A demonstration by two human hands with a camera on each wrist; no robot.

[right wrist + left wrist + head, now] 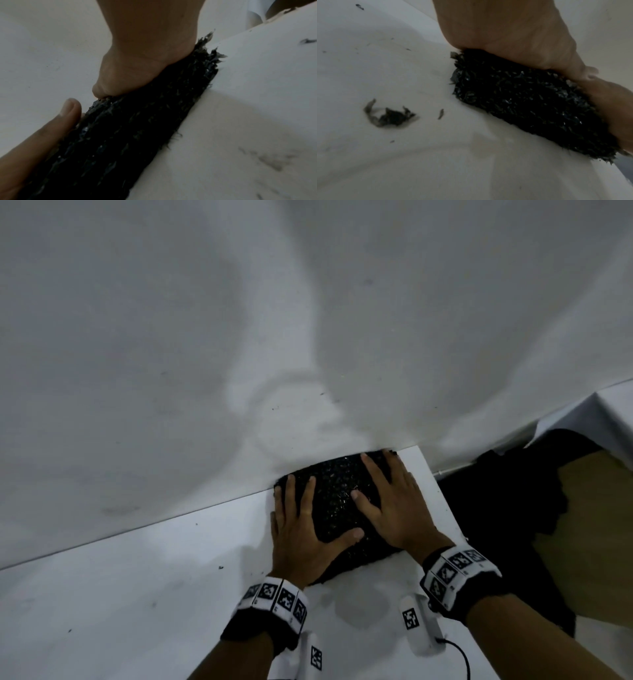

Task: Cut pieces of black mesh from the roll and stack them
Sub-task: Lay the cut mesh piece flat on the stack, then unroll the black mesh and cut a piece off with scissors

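A thick stack of black mesh pieces (335, 494) lies on the white table (137, 594), against the wall near the table's far right corner. My left hand (301, 522) lies flat on its left half, thumb stretched across the near side. Flat on the right half lies my right hand (390, 501), fingers spread. Neither hand holds anything. In the left wrist view the stack's frayed side (530, 105) shows under my left palm (505, 33). The right wrist view has my right hand (145, 47) pressing on the stack (120, 135), and the left thumb (51, 128) beside it.
More black mesh (496, 501) with a ragged edge hangs beyond the table's right edge, over a brown surface (599, 525). A mesh scrap (390, 116) and small bits lie on the table left of the stack. A white wall (308, 302) rises right behind the stack.
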